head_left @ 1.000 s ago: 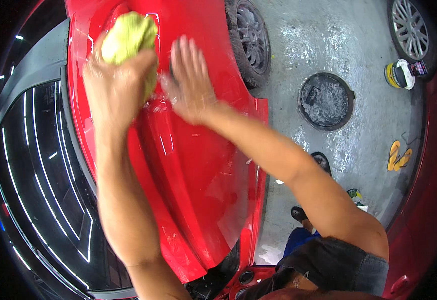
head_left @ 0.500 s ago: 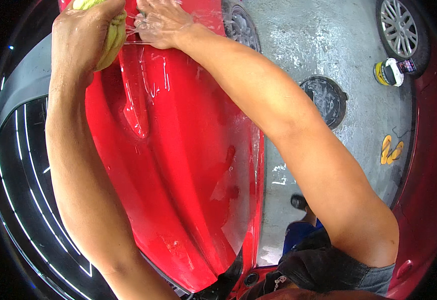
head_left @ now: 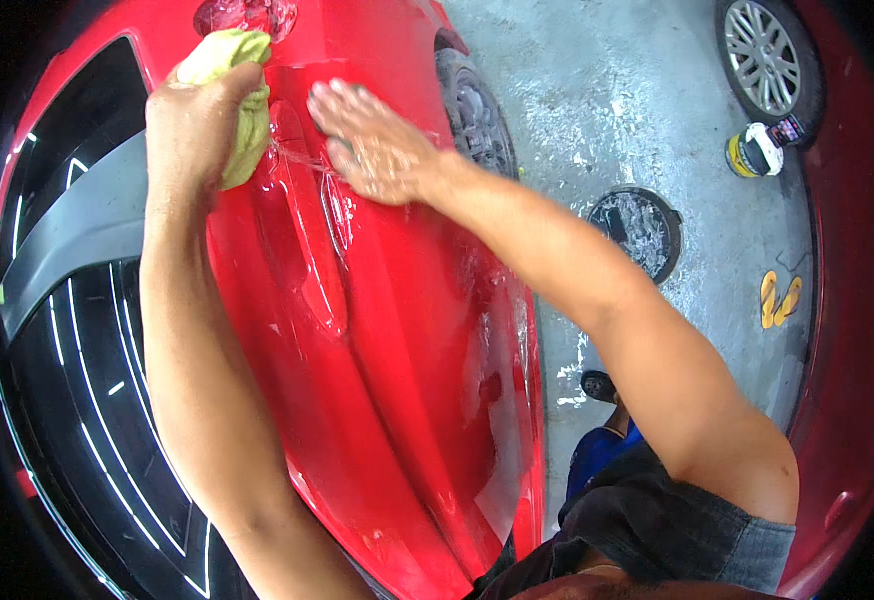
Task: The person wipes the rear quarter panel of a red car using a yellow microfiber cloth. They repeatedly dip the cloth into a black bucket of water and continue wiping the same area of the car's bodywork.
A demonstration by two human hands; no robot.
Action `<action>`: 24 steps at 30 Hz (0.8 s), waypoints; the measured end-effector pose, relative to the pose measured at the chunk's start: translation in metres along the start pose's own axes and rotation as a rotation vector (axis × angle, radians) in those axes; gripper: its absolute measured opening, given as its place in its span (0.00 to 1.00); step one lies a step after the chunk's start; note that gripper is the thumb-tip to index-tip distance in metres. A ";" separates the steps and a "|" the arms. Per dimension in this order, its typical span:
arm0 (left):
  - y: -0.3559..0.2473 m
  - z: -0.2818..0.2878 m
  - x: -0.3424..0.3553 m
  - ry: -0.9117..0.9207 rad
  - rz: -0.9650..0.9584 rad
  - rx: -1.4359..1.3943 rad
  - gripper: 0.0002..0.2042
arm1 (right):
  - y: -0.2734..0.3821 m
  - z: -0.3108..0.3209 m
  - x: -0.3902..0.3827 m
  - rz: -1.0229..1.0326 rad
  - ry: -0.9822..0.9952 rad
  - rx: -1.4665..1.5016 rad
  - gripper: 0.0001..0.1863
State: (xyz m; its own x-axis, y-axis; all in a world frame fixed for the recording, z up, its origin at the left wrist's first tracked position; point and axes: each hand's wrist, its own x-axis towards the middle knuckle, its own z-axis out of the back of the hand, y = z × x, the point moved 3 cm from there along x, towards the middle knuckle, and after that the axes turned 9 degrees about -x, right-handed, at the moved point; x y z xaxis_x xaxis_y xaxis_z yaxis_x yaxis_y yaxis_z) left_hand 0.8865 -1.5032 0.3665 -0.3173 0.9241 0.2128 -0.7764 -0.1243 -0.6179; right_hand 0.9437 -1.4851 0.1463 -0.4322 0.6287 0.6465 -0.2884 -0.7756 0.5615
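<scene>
My left hand (head_left: 192,125) is closed around a folded yellow-green cloth (head_left: 249,140), held above the red car's side near its rear. To its right my right hand (head_left: 382,150) is wet, with fingers stretched out and palm down over the red body panel (head_left: 397,330). Whether the palm touches the paint I cannot tell. Thin clear strands, water or film, run between the cloth and my right hand. Just below the hands is the red door handle (head_left: 322,300), with wet, shiny streaks around it.
Dark side windows (head_left: 87,400) lie left, the car's wheel (head_left: 477,115) beyond my right hand. On the wet grey floor are a round dark tub (head_left: 637,235), a yellow-and-white bucket (head_left: 754,152) and yellow flip-flops (head_left: 779,300). A dark red car (head_left: 857,420) stands at right.
Both hands have come nearer and to the right over the panel. The view has shifted, so the tail light area shows at the top. The cloth stays in my left hand.
</scene>
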 end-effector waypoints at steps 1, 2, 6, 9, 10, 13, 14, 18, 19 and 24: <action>-0.003 -0.001 0.006 -0.056 -0.003 0.104 0.17 | -0.008 0.004 0.022 -0.014 0.005 0.047 0.31; -0.010 0.003 0.014 -0.053 -0.006 0.118 0.17 | -0.015 0.012 0.049 -0.009 0.004 0.099 0.31; 0.002 0.011 0.035 0.041 -0.051 0.221 0.16 | -0.013 0.007 0.036 0.032 0.019 0.161 0.30; -0.010 -0.002 0.036 0.010 0.100 0.046 0.17 | -0.025 0.022 0.012 0.090 0.088 0.223 0.31; -0.009 -0.007 0.039 0.028 0.132 0.037 0.18 | -0.026 0.023 0.011 0.087 0.106 0.270 0.31; -0.024 -0.015 0.053 0.079 0.072 0.080 0.18 | -0.011 0.025 0.042 0.041 0.033 0.463 0.32; -0.025 -0.014 0.052 0.083 0.100 0.092 0.18 | -0.009 0.022 0.042 0.031 0.026 0.513 0.32; -0.028 -0.023 0.049 0.103 0.158 0.049 0.17 | -0.027 0.027 0.032 0.060 0.101 0.143 0.34; -0.033 -0.026 0.046 0.109 0.148 0.031 0.17 | -0.019 0.026 0.037 0.023 0.087 0.115 0.34; -0.028 -0.041 0.027 0.177 0.136 0.088 0.20 | 0.027 0.020 -0.038 -0.066 0.097 0.163 0.36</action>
State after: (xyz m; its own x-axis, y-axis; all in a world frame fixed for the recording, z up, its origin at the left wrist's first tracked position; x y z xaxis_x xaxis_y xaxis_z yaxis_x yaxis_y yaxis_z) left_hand 0.9225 -1.4600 0.3583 -0.3280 0.9446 -0.0088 -0.7799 -0.2760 -0.5618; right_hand 0.9694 -1.5291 0.1474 -0.4992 0.6632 0.5577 -0.1803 -0.7090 0.6818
